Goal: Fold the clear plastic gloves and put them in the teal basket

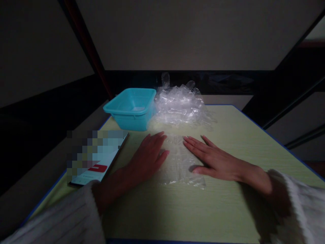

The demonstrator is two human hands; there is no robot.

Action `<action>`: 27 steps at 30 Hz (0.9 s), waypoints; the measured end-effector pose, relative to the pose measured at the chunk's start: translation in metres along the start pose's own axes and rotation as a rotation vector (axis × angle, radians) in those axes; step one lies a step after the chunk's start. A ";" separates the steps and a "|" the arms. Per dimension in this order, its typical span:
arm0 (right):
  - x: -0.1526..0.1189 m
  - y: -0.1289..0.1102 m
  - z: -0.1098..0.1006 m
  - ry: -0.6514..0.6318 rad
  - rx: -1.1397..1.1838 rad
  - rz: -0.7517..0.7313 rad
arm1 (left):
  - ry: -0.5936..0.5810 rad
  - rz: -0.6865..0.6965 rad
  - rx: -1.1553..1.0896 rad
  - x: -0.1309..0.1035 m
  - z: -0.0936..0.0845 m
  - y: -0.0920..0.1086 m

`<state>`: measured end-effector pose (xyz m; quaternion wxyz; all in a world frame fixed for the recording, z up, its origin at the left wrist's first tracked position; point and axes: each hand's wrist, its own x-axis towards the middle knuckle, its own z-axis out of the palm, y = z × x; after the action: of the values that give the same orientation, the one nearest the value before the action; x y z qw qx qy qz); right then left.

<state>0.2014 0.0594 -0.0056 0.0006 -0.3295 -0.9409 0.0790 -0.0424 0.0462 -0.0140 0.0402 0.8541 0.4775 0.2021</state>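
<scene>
A clear plastic glove (pixel 177 162) lies spread flat on the table, its open cuff edge toward me. My left hand (pixel 150 154) rests at its left side, fingers stretched out and thumb near the film. On the right, my right hand (pixel 209 156) lies flat with fingers extended, their tips touching the glove's right edge. Neither hand grips anything. Beyond my fingertips sits a heaped pile of crumpled clear plastic gloves (pixel 181 105), with some finger shapes sticking up.
A turquoise plastic basket (pixel 132 118) stands left of the pile, with something whitish inside. A phone or tablet (pixel 101 159) with a lit, partly blurred screen lies at the left. The pale yellow-green table (pixel 236 135) has a blue edge, and pale panels rise behind it.
</scene>
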 end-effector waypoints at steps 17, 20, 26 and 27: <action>-0.012 -0.006 -0.028 0.251 0.222 -0.332 | -0.094 0.184 -0.249 -0.002 -0.005 0.004; -0.014 -0.015 -0.032 0.178 0.303 -0.359 | -0.113 0.186 -0.361 -0.003 -0.006 0.005; -0.016 -0.028 -0.030 0.071 0.199 -0.309 | -0.224 0.244 -0.460 -0.004 -0.006 0.008; -0.017 -0.029 -0.029 0.066 0.182 -0.303 | -0.237 0.241 -0.461 -0.003 -0.006 0.008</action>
<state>0.1979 0.0309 0.0285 0.0731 -0.1848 -0.9682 0.1518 -0.0400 0.0384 -0.0074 0.2646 0.8907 0.3060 0.2071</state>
